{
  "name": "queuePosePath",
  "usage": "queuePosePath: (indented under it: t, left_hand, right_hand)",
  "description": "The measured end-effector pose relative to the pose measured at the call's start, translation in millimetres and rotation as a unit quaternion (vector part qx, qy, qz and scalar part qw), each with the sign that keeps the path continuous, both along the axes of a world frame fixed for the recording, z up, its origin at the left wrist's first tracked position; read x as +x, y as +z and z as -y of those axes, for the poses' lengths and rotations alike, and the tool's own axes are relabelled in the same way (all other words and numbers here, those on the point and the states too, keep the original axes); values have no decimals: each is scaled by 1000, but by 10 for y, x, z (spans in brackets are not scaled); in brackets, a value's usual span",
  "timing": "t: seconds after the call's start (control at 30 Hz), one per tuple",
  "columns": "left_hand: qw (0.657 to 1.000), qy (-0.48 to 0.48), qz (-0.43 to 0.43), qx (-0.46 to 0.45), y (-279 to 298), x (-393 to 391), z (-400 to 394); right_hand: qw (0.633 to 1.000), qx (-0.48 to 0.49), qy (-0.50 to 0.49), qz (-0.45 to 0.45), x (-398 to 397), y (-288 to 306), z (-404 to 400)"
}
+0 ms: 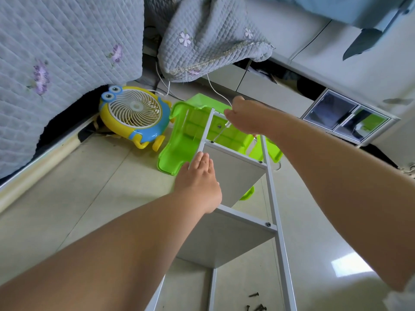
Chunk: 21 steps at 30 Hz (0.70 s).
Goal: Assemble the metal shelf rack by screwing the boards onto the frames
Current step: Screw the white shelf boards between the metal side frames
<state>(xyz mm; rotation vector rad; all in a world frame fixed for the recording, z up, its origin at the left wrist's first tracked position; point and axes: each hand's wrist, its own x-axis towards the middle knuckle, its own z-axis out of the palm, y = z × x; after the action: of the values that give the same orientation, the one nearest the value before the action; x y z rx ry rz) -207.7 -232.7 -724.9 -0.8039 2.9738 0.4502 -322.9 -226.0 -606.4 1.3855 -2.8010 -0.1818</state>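
The grey metal shelf rack (275,198) lies on its side on the floor, with two grey boards (233,173) fixed between its frame rails. My left hand (197,185) grips the left frame rail beside the upper board. My right hand (244,118) is closed on a screwdriver (221,131), whose tip points down at a screw (212,142) in the upper board's left corner. Screw heads (268,224) show on the right rail.
A green plastic stool (186,135) lies tipped under the rack's far end. A yellow and blue toy fan (134,115) stands to the left against a quilt-covered sofa (56,63). Several loose dark screws (256,304) lie on the tile floor near the bottom edge.
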Motion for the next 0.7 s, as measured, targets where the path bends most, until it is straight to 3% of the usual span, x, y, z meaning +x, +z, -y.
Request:
queuePosePath:
  t: [0.1,0.33,0.6,0.7]
  left_hand:
    - [1000,0,-3,4,-12,12,5]
    - [1000,2,-8,7,-21,11,0]
    - [999,15,-18,-49,-18,28,-9]
    - [983,-19,-108,-147,-21,83,-85]
  right_hand:
    - [999,1,-2,45,40,54,7]
    - [998,57,-31,-16,47,48,-147]
    - [997,-44,-60,-1,-157,-191,-510]
    - [989,-128,-76,24,-169,-209,-858]
